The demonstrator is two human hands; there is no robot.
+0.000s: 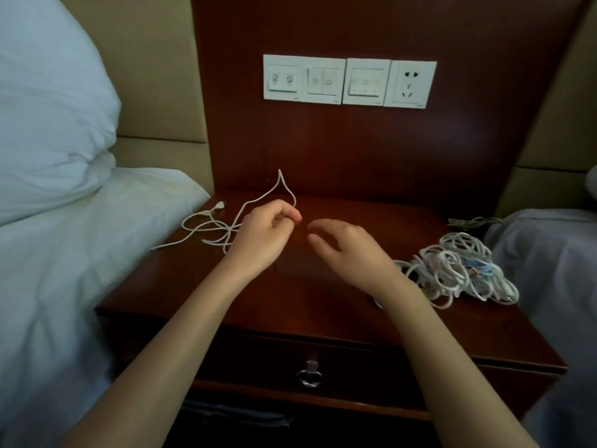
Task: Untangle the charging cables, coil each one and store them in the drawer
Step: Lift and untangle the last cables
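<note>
I pinch a single white cable (258, 202) between the thumb and curled fingers of my left hand (265, 234). A narrow loop of it stands up above my fingertips, and the rest trails away to the left in loose curves across the nightstand (310, 286), its plug end lying near the back left corner by the bed sheet (80, 253). My right hand (342, 250) hovers just beside the left, fingers spread and relaxed, with nothing in it.

The tangle of cables (452, 270), mostly white with some pale blue and pink strands, sits in a heap on the right side of the nightstand top, just behind my right wrist. A grey cord (468, 221) lies at the back right edge.

The drawer (355, 367) below the top is closed, its ring pull (309, 376) hanging at the front; I cannot see inside it. A switch and socket panel (349, 80) is on the wooden back wall, and a pillow (48, 108) is at the left.
</note>
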